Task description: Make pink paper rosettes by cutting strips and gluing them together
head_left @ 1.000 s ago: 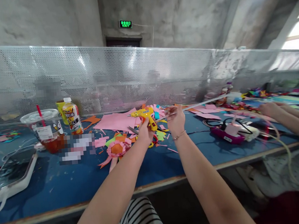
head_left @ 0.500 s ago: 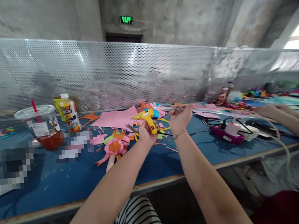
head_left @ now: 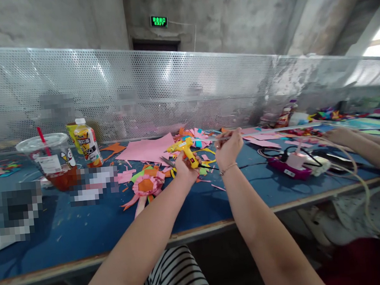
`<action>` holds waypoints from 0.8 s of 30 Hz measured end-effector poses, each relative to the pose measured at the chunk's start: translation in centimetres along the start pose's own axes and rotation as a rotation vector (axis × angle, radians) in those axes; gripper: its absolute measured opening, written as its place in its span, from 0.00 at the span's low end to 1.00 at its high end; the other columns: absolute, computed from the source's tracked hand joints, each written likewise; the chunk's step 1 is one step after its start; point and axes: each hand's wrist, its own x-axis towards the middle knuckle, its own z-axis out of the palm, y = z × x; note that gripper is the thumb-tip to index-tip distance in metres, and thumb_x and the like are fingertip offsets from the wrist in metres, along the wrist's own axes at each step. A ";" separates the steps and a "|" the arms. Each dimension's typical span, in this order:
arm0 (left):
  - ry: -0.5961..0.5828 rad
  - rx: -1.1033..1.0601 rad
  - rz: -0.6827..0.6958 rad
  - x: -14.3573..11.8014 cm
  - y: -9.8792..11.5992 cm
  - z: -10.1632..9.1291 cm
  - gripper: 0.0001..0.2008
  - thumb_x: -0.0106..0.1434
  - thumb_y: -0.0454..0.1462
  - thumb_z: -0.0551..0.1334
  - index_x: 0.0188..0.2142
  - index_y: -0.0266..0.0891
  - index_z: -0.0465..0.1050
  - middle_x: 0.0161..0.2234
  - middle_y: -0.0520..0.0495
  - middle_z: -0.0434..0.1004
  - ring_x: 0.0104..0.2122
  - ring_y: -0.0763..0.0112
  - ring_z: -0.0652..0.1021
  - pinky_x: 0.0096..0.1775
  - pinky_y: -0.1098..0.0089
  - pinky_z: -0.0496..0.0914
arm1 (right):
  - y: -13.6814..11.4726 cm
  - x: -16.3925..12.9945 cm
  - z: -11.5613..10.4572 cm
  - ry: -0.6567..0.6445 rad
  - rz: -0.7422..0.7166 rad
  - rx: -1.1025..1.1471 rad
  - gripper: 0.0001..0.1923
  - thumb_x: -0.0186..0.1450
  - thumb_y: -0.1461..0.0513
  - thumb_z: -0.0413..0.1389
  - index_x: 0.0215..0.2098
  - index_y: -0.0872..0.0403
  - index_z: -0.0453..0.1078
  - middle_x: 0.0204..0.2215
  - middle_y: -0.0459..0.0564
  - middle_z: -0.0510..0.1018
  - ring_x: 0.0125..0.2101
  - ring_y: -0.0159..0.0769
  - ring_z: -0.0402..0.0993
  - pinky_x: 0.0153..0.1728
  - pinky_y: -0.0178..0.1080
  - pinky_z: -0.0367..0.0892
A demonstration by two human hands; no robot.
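Note:
My left hand is wrapped round a yellow hot glue gun, whose nozzle points left. My right hand pinches a long, translucent glue stick. The stick runs leftward toward the back of the gun and far out to the right; whether its tip is inside the gun I cannot tell. Partly behind my left hand lie scissors with the blades showing. Left of that hand rests a pink and orange paper rosette with ribbon tails. Behind the gun are a pink paper sheet and colourful scraps.
A plastic cup with a red straw and a drink bottle stand at the left. On the right are a purple power strip with cables and another person's hands. A perforated metal screen runs along the table's back.
The glue stick now shows as a straighter line, its right end nearer the other person's hands. My hands have barely shifted, and the camera view has moved slightly.

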 end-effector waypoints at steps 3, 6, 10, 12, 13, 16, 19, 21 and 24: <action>0.012 0.025 0.006 -0.1 0.0 0.1 0.13 0.60 0.42 0.50 0.27 0.35 0.65 0.21 0.49 0.65 0.18 0.76 0.68 0.21 0.75 0.63 | -0.1 0.0 0.0 0.001 0.004 0.018 0.22 0.60 0.44 0.43 0.21 0.52 0.51 0.14 0.38 0.63 0.09 0.22 0.54 0.10 0.29 0.49; 0.050 0.084 0.038 -0.3 0.0 0.2 0.10 0.58 0.41 0.55 0.26 0.35 0.64 0.21 0.51 0.65 0.18 0.78 0.68 0.21 0.75 0.62 | -0.4 0.2 -0.1 -0.023 0.023 0.045 0.21 0.59 0.44 0.45 0.21 0.52 0.52 0.14 0.39 0.64 0.10 0.23 0.56 0.11 0.29 0.51; 0.057 0.156 0.113 -0.2 -0.1 0.4 0.05 0.53 0.33 0.60 0.25 0.36 0.64 0.20 0.54 0.64 0.18 0.81 0.67 0.22 0.77 0.61 | -0.6 0.3 -0.2 -0.171 0.079 0.100 0.15 0.55 0.51 0.52 0.23 0.52 0.54 0.16 0.39 0.66 0.13 0.24 0.60 0.13 0.29 0.52; 0.047 0.178 0.145 -0.1 -0.1 0.5 0.05 0.52 0.31 0.61 0.24 0.35 0.64 0.19 0.55 0.65 0.18 0.82 0.67 0.23 0.78 0.61 | -0.7 0.2 -0.2 -0.240 0.094 0.116 0.12 0.54 0.55 0.53 0.25 0.51 0.55 0.17 0.39 0.67 0.15 0.25 0.60 0.14 0.29 0.53; 0.042 0.190 0.159 0.0 -0.2 0.5 0.05 0.52 0.30 0.61 0.24 0.35 0.64 0.19 0.55 0.64 0.18 0.82 0.67 0.23 0.78 0.61 | -0.7 0.2 -0.2 -0.264 0.094 0.125 0.10 0.54 0.56 0.53 0.26 0.51 0.55 0.17 0.39 0.67 0.15 0.25 0.60 0.14 0.29 0.53; 0.013 0.241 0.202 0.1 -0.4 0.5 0.06 0.52 0.32 0.62 0.23 0.35 0.65 0.17 0.56 0.63 0.17 0.83 0.66 0.22 0.78 0.60 | -0.8 0.3 -0.3 -0.277 0.095 0.175 0.08 0.54 0.59 0.52 0.28 0.51 0.55 0.18 0.38 0.67 0.17 0.25 0.62 0.15 0.28 0.53; -0.036 0.312 0.225 -0.1 -0.7 0.6 0.08 0.52 0.35 0.64 0.24 0.36 0.65 0.17 0.57 0.63 0.17 0.83 0.65 0.22 0.78 0.59 | -1.1 0.7 -0.5 -0.264 0.120 0.236 0.09 0.55 0.60 0.54 0.28 0.51 0.55 0.19 0.38 0.66 0.18 0.24 0.62 0.16 0.27 0.53; -0.061 0.365 0.218 -0.4 -0.8 0.6 0.10 0.52 0.37 0.65 0.23 0.36 0.63 0.17 0.56 0.64 0.17 0.82 0.66 0.23 0.78 0.60 | -1.3 0.8 -0.6 -0.294 0.129 0.240 0.08 0.55 0.60 0.54 0.28 0.51 0.57 0.20 0.38 0.67 0.17 0.22 0.60 0.17 0.27 0.55; -0.095 0.436 0.241 -0.7 -1.2 0.8 0.13 0.51 0.39 0.65 0.23 0.37 0.62 0.16 0.57 0.62 0.17 0.83 0.65 0.24 0.77 0.61 | -1.5 0.5 -0.6 -0.370 0.133 0.207 0.08 0.55 0.61 0.55 0.28 0.52 0.58 0.22 0.39 0.68 0.16 0.21 0.59 0.18 0.27 0.57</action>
